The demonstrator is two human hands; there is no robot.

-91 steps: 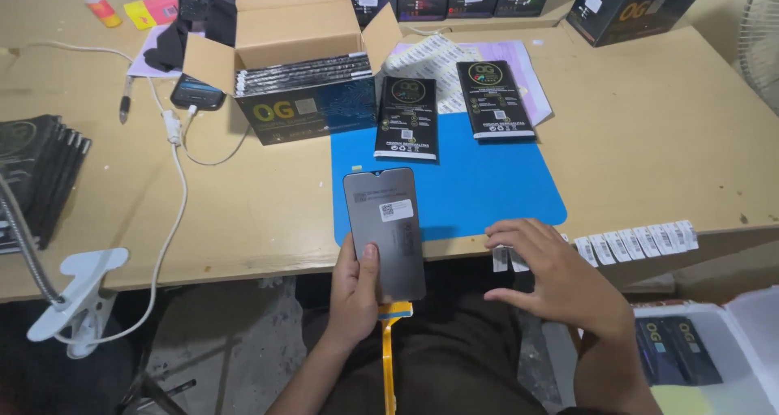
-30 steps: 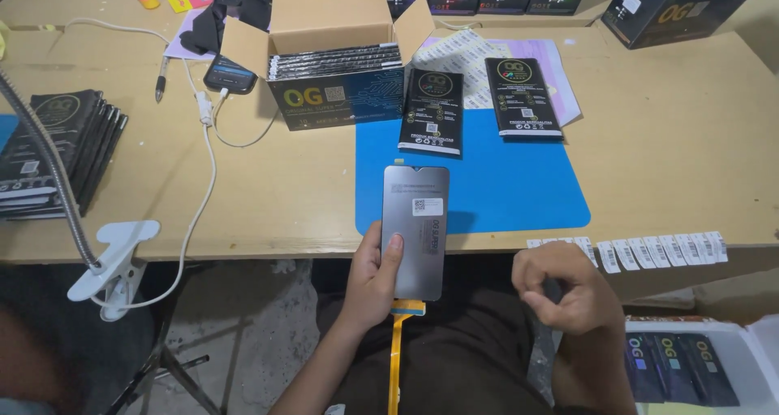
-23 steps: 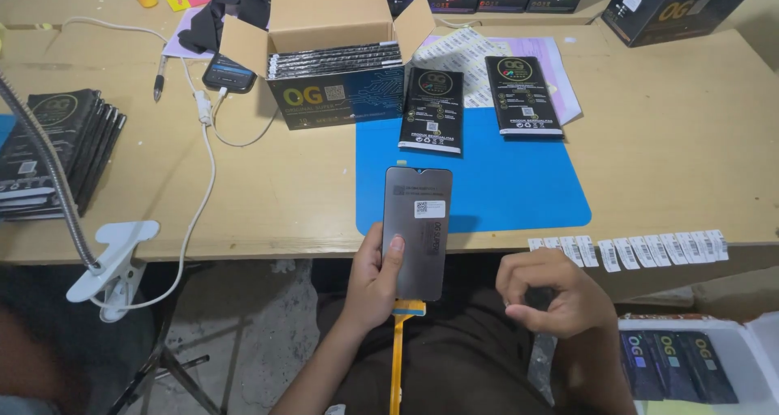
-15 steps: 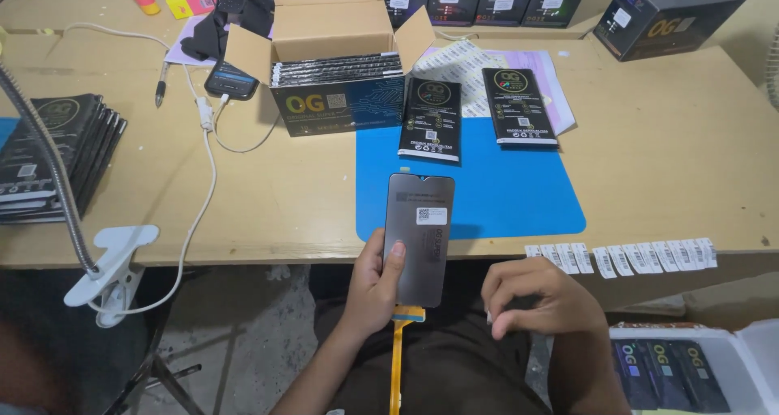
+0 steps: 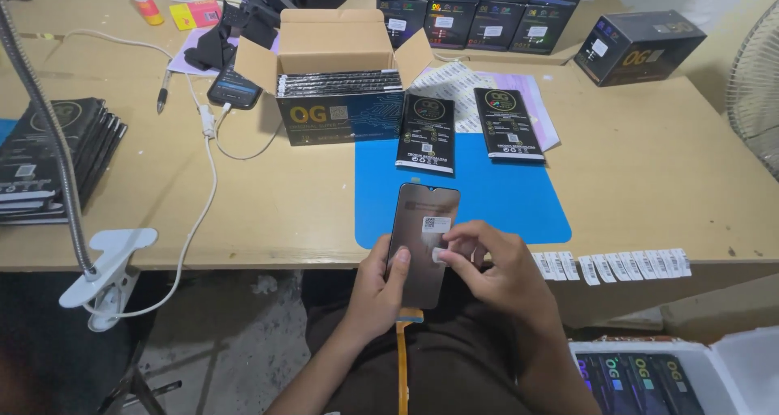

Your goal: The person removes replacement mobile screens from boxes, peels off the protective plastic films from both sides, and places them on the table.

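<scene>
From my remote seat, the tan worktop (image 5: 649,180) fills the upper frame, a blue mat (image 5: 503,196) lying at its near edge, at about twelve o'clock from the hands. At eleven o'clock from the mat stands an open cardboard box (image 5: 337,82) packed with a row of flat black packs on edge. Far out at nine o'clock, a stack of black packets (image 5: 49,159) rests on the worktop, with a white clamp (image 5: 109,265) gripping the near edge below it and a white cable (image 5: 207,180) trailing past. Two flat black packets lie at the mat's far edge: one (image 5: 428,133) at twelve o'clock, the other (image 5: 509,124) at one o'clock. A strip of small white labels (image 5: 613,265) runs along the worktop's near edge at three o'clock from the hands.

Below the edge, over the person's lap, I see the left hand (image 5: 377,289) holding a dark phone screen panel (image 5: 422,240) upright from its left side, fingers wrapped round it, thumb on its face. An orange ribbon (image 5: 402,358) hangs from the panel at six o'clock. The right hand (image 5: 503,273) meets the panel from three o'clock, thumb and forefinger pinching a small white sticker (image 5: 441,255) against its face, just under a square white label (image 5: 436,224).
</scene>
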